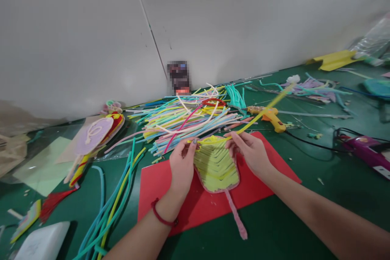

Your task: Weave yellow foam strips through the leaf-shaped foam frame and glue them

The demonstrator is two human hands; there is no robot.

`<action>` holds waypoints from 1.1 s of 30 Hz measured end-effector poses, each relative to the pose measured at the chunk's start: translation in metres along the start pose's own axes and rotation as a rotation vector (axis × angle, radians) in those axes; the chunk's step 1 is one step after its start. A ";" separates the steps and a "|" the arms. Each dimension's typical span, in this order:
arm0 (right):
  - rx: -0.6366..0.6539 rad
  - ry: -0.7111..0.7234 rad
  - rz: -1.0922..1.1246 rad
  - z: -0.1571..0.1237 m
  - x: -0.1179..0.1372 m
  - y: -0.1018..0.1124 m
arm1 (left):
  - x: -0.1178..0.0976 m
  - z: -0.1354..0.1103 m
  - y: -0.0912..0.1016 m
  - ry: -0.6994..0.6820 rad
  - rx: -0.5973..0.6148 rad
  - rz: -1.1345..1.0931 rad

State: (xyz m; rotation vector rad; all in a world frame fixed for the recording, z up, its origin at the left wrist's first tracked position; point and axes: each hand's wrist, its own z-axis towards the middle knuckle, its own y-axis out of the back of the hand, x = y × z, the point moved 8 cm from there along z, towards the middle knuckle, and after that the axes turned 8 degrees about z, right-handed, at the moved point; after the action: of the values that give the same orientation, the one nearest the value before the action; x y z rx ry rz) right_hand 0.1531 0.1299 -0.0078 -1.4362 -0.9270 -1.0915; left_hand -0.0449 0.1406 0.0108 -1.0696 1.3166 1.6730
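A fan-shaped craft (217,166) with yellow-green strips and a pink edge lies on a red sheet (268,170). Its pink handle (236,215) points toward me. Along the fan's far edge runs a yellow pipe cleaner (254,120), whose long free end sticks up to the right. My left hand (182,164) is closed at the fan's upper left corner, pinching the pipe cleaner's left part. At the upper right corner my right hand (251,152) has thumb and fingers closed on the same pipe cleaner.
Behind the fan lies a pile of coloured pipe cleaners (185,122). A yellow glue gun (274,120) with a black cord is to the right, a purple tool (365,152) farther right. Finished-looking fan (93,136), long stems (122,195) and a white box (44,241) are left.
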 end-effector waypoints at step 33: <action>0.050 -0.209 0.253 -0.004 -0.012 -0.011 | -0.036 -0.034 -0.044 -0.530 0.554 0.125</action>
State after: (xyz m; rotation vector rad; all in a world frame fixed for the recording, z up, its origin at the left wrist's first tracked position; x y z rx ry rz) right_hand 0.1393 0.1277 -0.0160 -1.5981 -0.8829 -0.7370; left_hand 0.0143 0.1135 0.0241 -0.2046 1.3757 1.4101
